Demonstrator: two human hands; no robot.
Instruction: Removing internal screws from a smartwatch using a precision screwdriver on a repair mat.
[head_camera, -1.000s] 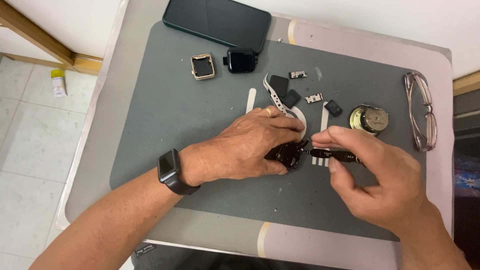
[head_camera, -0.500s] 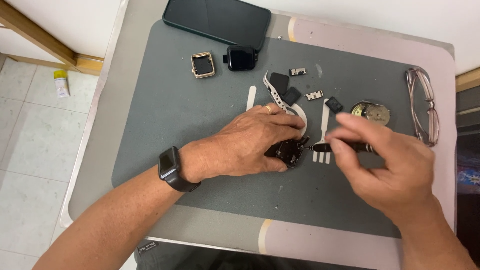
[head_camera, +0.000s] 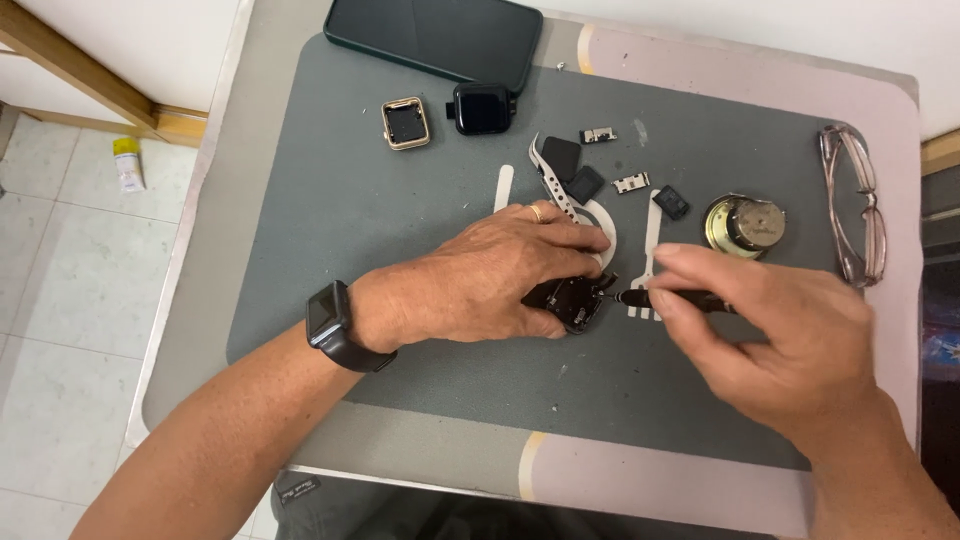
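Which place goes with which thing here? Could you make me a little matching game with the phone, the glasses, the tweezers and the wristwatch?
Things:
1. phone
2. glasses
3. tweezers
4. wristwatch

Places:
A. at the mat's right edge
B. on the left hand's wrist
C. at the top edge of the mat
D. just above the left hand, among small dark parts

Pairs: 1-C, 2-A, 3-D, 4-B
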